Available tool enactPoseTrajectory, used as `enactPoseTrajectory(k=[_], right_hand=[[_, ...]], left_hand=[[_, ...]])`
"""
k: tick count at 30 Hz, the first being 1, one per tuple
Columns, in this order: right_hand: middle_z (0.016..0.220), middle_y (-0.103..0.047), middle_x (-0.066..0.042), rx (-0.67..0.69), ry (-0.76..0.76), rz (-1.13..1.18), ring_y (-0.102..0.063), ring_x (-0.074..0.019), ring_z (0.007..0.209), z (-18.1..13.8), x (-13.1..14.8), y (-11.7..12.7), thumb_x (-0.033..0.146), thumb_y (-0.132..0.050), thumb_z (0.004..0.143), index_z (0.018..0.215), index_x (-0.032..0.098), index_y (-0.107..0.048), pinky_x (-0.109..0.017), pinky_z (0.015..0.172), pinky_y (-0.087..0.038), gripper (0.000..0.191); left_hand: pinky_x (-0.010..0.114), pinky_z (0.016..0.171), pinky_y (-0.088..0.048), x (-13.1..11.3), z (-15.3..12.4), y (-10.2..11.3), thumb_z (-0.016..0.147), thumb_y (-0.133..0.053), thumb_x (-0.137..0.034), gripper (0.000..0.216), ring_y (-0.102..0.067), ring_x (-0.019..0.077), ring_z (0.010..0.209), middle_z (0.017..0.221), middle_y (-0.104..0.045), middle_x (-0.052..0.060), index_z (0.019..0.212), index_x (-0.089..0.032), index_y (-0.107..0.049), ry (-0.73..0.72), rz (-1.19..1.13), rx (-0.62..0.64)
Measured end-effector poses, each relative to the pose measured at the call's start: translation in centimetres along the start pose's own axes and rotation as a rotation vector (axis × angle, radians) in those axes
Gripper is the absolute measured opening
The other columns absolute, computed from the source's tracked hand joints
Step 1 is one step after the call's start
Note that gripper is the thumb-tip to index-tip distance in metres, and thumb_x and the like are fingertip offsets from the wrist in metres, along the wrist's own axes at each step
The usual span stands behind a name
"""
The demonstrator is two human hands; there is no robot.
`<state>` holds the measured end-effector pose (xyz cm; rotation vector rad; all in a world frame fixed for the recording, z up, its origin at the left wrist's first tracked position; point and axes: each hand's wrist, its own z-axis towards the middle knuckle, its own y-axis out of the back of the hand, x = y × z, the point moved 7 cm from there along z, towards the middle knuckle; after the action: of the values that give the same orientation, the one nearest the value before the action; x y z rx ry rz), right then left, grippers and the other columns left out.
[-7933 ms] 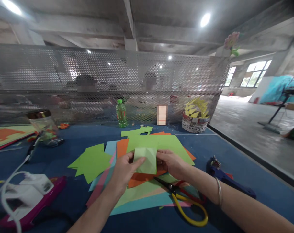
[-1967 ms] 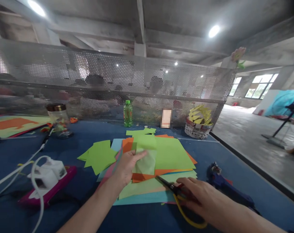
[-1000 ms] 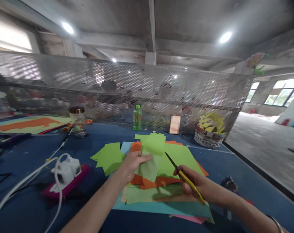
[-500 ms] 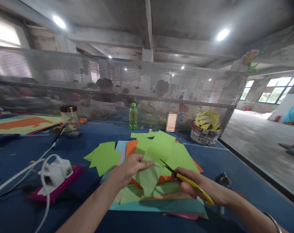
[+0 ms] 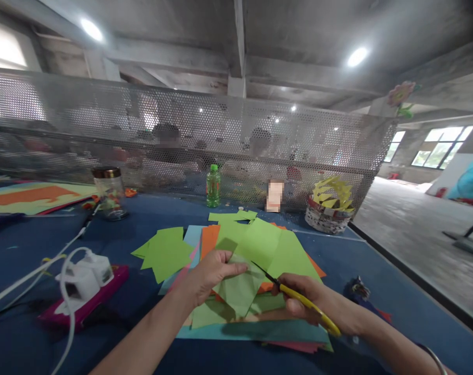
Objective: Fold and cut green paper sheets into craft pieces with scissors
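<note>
My left hand [image 5: 216, 271] pinches a sheet of green paper [image 5: 242, 291] between thumb and fingers, above a pile of coloured paper. A pair of scissors [image 5: 299, 297] with yellow handles is gripped in my right hand [image 5: 307, 291], its dark blades pointing up and left at the held paper's upper right edge. I cannot tell whether the blades are apart. Beneath lie bright green sheets [image 5: 295, 255], orange paper [image 5: 210, 239] and a light blue sheet [image 5: 252, 331]. Left of the pile rests a cut green piece [image 5: 168, 252] with pointed corners.
A magenta power strip [image 5: 99, 299] with white plugs and cables lies at left. Behind stand a glass jar [image 5: 110, 195], a green bottle [image 5: 213, 187] and a basket [image 5: 326, 216] holding yellow paper strips. A perforated metal screen [image 5: 236, 130] borders the table's back; people show dimly through it.
The scissors have shifted slightly left along the paper's edge. The held paper has changed shape, now looking flatter and wider. The view has moved a little.
</note>
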<state>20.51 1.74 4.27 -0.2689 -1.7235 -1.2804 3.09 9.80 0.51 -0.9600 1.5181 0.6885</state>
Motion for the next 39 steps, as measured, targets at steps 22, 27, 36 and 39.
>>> enactPoseTrajectory(k=[22, 27, 36, 39], right_hand=[[0.068, -0.042, 0.005, -0.012, -0.129, 0.112, -0.03, -0.0051, 0.049, 0.1, -1.3, -0.9, 0.055, -0.062, 0.082, 0.096, 0.014, -0.06, -0.017, 0.04, -0.024, 0.043], [0.065, -0.045, 0.006, -0.084, -0.165, 0.042, -0.03, -0.0062, 0.051, 0.3, -1.9, -0.7, 0.048, -0.067, 0.08, 0.094, 0.015, -0.065, -0.018, 0.043, -0.024, 0.036], [0.067, -0.045, 0.004, -0.126, -0.116, 0.038, -0.032, -0.0109, 0.061, 0.6, -2.1, -0.6, 0.052, -0.069, 0.076, 0.09, 0.015, -0.066, -0.021, 0.052, -0.028, 0.04], [0.066, -0.042, 0.005, -0.131, -0.128, 0.02, -0.03, -0.0108, 0.061, 0.7, -2.5, -0.6, 0.052, -0.07, 0.075, 0.088, 0.014, -0.066, -0.021, 0.052, -0.026, 0.04]], left_hand=[[0.029, 0.063, -0.054, -0.1, -0.3, -0.5, 0.062, -0.082, -0.037, 0.032, -0.069, 0.021, 0.067, 0.08, -0.075, 0.01, 0.08, -0.013, -0.074, 0.012, -0.058, 0.037], [0.028, 0.061, -0.053, 0.1, -0.3, -0.5, 0.062, -0.083, -0.037, 0.032, -0.068, 0.0199, 0.065, 0.078, -0.075, 0.01, 0.078, -0.012, -0.073, 0.02, -0.052, 0.028], [0.026, 0.059, -0.052, -0.3, -0.5, -0.4, 0.062, -0.083, -0.035, 0.029, -0.067, 0.0183, 0.063, 0.075, -0.074, 0.009, 0.077, -0.012, -0.073, 0.011, -0.05, 0.014], [0.028, 0.061, -0.053, -0.3, -0.6, -0.5, 0.062, -0.083, -0.036, 0.032, -0.068, 0.0199, 0.066, 0.08, -0.075, 0.01, 0.079, -0.011, -0.073, 0.012, -0.049, 0.01]])
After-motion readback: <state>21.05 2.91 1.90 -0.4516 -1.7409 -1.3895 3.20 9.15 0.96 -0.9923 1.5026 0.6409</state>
